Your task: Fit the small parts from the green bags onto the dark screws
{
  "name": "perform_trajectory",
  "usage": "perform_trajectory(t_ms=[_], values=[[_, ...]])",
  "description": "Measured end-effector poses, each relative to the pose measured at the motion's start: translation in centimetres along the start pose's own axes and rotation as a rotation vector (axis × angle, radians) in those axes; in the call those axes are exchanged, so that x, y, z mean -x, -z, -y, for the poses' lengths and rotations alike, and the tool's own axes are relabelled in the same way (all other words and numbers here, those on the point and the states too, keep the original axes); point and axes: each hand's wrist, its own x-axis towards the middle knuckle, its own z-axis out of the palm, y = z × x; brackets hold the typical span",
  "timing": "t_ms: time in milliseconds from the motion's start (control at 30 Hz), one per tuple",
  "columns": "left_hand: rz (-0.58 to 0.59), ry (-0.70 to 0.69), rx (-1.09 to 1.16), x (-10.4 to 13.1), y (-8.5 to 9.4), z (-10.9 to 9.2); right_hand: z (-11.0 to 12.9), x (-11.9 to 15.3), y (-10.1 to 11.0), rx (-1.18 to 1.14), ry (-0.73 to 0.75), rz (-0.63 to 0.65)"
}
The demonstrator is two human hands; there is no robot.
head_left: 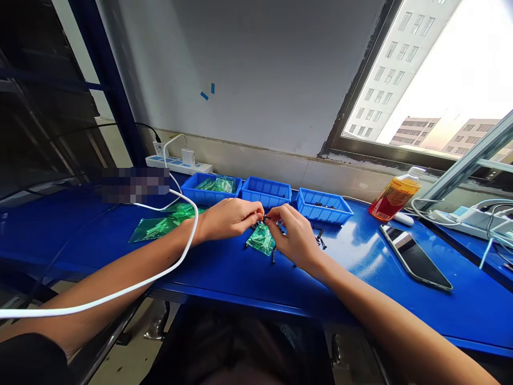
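Note:
My left hand (pixel 230 219) and my right hand (pixel 294 235) meet fingertip to fingertip above the blue table. Both are closed in a pinch on a small black screw (pixel 265 217), mostly covered by the fingers. Just beneath lies a small green plastic bag (pixel 262 240) with pale pieces showing in it. Black screws (pixel 320 239) are scattered around the bag and to the right of my right hand. Behind the hands stand a middle blue bin (pixel 266 200) and a right blue bin (pixel 331 214), the latter with small dark parts inside.
A left blue bin (pixel 188 195) holds green bags, and more green bags (pixel 154 229) lie before it. A white cable (pixel 176 262) crosses over my left forearm. On the right are a drink bottle (pixel 393 198), a phone (pixel 414 256) and a power strip (pixel 468 219).

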Motion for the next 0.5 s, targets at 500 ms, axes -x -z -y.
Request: perform_trajectory(t_ms=[500], values=[[-0.037, -0.063, 0.056, -0.01, -0.26, 0.19, 0.04, -0.01, -0.01, 0.035, -0.019, -0.019]])
